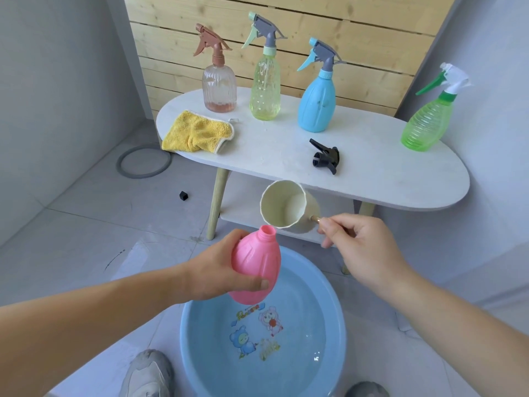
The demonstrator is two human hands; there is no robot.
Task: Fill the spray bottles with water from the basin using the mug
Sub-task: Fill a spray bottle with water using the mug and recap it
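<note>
- The blue basin (200, 353) sits on the floor just in front of the table, holding water. Its far rim lies near the lower shelf (243, 219), and a grey shoe (148, 373) sits just beside its near left side.
- The white tabletop (272, 144) has bare room in its middle, between the yellow cloth (197, 133) and the black spray head (326, 157). The cloth hangs a little over the left front edge. The spray head lies on its side near the front edge.
- Four capped spray bottles stand along the back: a clear ribbed one (219, 87), a yellow-green one (264, 90), a blue one (316, 104) and a green one (426, 124) close to the right end.
- The left hand (217, 270) is wrapped round the body of the pink bottle (254, 265), thumb across its front. It holds the bottle tilted above the basin's far part, with the neck open.
- The right hand (363, 247) pinches the mug handle (315, 219) between curled fingers and thumb.
- The cream mug (286, 207) is tipped on its side below the tabletop's front edge, its lip just above and right of the bottle's neck.
- A grey ring (143, 161) and a small black cap (183, 195) lie on the floor left of the table.
</note>
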